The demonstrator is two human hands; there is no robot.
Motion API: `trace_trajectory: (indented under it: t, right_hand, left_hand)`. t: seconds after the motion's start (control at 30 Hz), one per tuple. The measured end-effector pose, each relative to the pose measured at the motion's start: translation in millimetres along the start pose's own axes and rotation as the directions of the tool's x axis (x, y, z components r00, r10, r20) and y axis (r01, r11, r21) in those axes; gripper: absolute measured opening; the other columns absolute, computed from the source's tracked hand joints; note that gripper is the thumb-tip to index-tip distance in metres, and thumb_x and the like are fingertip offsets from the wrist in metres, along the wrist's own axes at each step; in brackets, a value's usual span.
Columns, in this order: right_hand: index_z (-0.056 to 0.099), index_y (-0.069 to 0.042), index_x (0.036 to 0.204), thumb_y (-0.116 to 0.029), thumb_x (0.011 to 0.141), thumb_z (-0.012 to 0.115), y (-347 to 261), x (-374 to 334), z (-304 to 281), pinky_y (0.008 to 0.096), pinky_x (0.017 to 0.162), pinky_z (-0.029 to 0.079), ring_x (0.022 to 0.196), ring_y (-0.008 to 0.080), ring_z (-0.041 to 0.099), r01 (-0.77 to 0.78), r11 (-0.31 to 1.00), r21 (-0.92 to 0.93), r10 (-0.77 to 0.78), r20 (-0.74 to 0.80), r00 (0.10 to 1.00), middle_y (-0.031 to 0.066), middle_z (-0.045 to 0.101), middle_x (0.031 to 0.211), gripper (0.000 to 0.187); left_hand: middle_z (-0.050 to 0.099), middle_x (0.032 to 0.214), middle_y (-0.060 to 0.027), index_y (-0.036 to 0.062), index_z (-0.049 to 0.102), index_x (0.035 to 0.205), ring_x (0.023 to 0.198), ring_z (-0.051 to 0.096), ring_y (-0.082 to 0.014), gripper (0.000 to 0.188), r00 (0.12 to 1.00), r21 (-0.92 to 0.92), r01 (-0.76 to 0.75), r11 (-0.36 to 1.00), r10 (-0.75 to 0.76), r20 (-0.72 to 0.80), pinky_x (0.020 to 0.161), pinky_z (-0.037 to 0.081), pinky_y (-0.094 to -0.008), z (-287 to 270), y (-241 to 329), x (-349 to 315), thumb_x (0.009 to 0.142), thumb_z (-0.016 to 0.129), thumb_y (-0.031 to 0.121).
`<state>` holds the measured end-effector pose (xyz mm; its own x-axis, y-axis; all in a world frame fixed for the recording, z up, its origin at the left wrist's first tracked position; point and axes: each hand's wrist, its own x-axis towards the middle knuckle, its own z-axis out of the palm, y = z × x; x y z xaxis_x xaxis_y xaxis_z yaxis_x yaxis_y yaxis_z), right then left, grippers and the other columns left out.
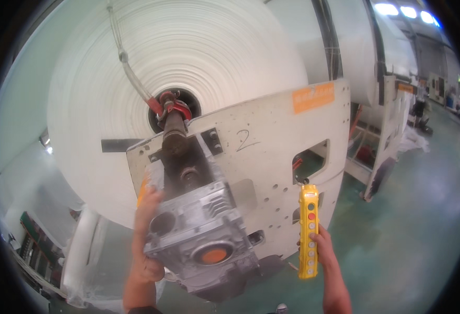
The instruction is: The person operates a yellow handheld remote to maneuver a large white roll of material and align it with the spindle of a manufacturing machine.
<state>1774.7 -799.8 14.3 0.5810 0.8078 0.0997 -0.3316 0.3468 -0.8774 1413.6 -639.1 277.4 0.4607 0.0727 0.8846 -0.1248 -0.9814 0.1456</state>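
Observation:
In my right hand (321, 243) is a yellow crane pendant control (308, 230), held upright with my thumb by its buttons. It has a column of round buttons, one of them red. My left hand (147, 230) lies along the left side of a grey metal gearbox (204, 225), its fingers stretched upward and slightly blurred. An orange cap sits in the gearbox's round front opening. Above it, a steel shaft end (175, 140) sticks out of the core of a large white roll (230, 57). A red hook or clamp (183, 107) on a sling (133, 78) grips the shaft.
An off-white machine side plate (272, 152) with cutouts and bolt holes stands behind the gearbox. More white rolls (358, 57) and another machine frame (389, 131) are at the right. Green floor (397, 225) extends on the right. Machine parts (39, 240) lie low at the left.

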Motion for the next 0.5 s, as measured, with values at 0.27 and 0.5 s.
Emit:
trace_trajectory:
  t: [0.27,0.5]
  right_hand:
    - [0.046,0.002,0.137,-0.013,0.085,0.060,-47,57,-40,0.0429,0.078,0.062,0.087,0.0288,0.073,-0.043,0.996,-0.076,0.054,0.153,0.987,0.0154,0.065,0.109,0.056]
    - [0.042,0.003,0.139,-0.031,0.078,0.078,-88,168,-3,0.0458,0.081,0.062,0.093,0.0317,0.073,-0.012,0.995,0.102,-0.041,0.506,0.862,0.0178,0.064,0.115,0.079]
  left_hand:
    - [0.051,0.144,-0.0292,-0.0044,0.055,0.135,0.145,0.038,-0.0407,0.096,0.978,-0.217,0.020,0.976,-0.063,-0.197,0.121,0.024,-0.0588,15,-16,-27,0.096,0.026,0.078]
    - [0.061,0.135,-0.0226,0.0009,0.065,0.127,0.131,0.054,-0.0369,0.076,0.792,0.458,0.367,0.810,-0.530,0.302,0.116,0.034,-0.0521,-19,41,149,0.089,0.060,0.066]
